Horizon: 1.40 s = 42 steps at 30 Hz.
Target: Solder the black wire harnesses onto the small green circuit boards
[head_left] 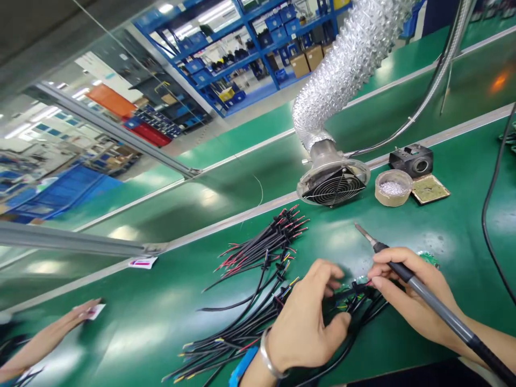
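Note:
My right hand (pixel 419 293) has a soldering iron (pixel 415 282) resting between its fingers, the bare tip pointing up and left. The thumb and forefinger of that hand also meet at the end of a red wire on a black cable. My left hand (pixel 308 317) is curved over the cables with thumb and fingers apart, apparently holding nothing. Between the hands lie black cables (pixel 357 293) and green circuit boards, partly hidden by the fingers. Another green circuit board (pixel 428 259) shows behind my right hand. To the left are bundles of black cables (pixel 262 242) with stripped, coloured wire ends.
A fume extractor hood (pixel 334 185) hangs over the bench from a silver duct (pixel 342 70). Near it sit a round tub (pixel 393 188) of metal shavings, a square sponge tray (pixel 429 189) and a black holder (pixel 411 161). Another person's hand (pixel 83 310) touches a white card at left.

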Each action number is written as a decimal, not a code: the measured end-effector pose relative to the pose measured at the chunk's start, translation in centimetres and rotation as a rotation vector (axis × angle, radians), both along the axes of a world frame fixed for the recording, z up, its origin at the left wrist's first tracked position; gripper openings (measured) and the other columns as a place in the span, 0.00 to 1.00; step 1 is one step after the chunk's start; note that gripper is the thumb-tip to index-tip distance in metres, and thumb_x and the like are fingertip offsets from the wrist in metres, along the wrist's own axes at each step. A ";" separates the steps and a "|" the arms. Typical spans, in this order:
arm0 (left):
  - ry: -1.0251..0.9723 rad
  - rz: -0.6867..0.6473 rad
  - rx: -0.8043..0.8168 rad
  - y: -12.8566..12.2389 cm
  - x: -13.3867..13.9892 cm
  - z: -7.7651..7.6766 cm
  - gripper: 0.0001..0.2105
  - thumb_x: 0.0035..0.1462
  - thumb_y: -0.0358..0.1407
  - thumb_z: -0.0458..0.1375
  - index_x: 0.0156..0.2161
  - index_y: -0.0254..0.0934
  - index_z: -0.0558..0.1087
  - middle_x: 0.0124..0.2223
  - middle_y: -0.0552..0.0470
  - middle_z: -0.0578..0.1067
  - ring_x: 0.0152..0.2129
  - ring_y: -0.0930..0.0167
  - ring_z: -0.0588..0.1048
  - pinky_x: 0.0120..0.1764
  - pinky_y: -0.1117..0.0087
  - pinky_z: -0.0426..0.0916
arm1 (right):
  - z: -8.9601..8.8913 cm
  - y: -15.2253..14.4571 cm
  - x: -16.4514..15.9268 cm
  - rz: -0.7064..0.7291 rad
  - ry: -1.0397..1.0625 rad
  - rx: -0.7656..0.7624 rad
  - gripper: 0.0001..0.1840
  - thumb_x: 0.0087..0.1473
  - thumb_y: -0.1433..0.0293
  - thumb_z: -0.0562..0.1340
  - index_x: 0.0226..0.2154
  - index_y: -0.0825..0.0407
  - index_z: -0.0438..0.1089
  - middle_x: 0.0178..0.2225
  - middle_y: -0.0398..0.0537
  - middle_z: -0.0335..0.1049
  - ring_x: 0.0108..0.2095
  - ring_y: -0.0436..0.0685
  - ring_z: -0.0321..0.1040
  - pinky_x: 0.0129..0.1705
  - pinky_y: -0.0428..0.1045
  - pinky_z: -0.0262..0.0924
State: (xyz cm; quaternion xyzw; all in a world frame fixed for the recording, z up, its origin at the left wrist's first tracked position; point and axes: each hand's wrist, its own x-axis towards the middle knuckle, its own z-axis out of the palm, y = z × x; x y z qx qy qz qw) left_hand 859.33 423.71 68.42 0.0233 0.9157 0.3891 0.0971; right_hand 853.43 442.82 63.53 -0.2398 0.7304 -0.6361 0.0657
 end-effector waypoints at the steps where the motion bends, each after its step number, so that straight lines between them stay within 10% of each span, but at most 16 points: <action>1: -0.022 -0.001 0.105 0.5 -0.4 0.0 0.17 0.47 0.30 0.58 0.44 0.37 0.65 0.41 0.48 0.71 0.35 0.70 0.70 0.39 0.68 0.67 | 0.1 -0.1 0.1 0.002 0.051 0.017 0.12 0.55 0.72 0.60 0.43 0.47 0.63 0.33 0.43 0.73 0.33 0.49 0.73 0.36 0.43 0.69; 11: -0.295 0.436 0.762 3.1 -1.6 -2.6 0.14 0.51 0.46 0.57 0.29 0.36 0.65 0.18 0.59 0.66 0.11 0.79 0.60 0.13 0.80 0.53 | 0.2 -1.2 0.4 -0.147 0.380 0.151 0.13 0.56 0.75 0.58 0.45 0.48 0.62 0.32 0.42 0.72 0.31 0.48 0.70 0.35 0.43 0.67; 23: -0.318 0.081 -0.031 2.2 -4.4 -3.9 0.05 0.45 0.31 0.55 0.24 0.37 0.73 0.23 0.56 0.73 0.20 0.75 0.67 0.25 0.74 0.59 | -0.1 4.3 -3.9 0.215 0.381 0.270 0.21 0.58 0.74 0.57 0.54 0.46 0.62 0.33 0.44 0.68 0.32 0.49 0.65 0.34 0.45 0.62; 42: -0.202 0.148 -0.060 2.8 -3.5 -4.3 0.05 0.48 0.29 0.58 0.25 0.38 0.74 0.28 0.55 0.68 0.30 0.73 0.67 0.34 0.73 0.59 | -1.8 4.8 -4.1 0.341 0.196 0.080 0.12 0.49 0.78 0.55 0.37 0.51 0.66 0.23 0.40 0.62 0.23 0.47 0.58 0.25 0.45 0.52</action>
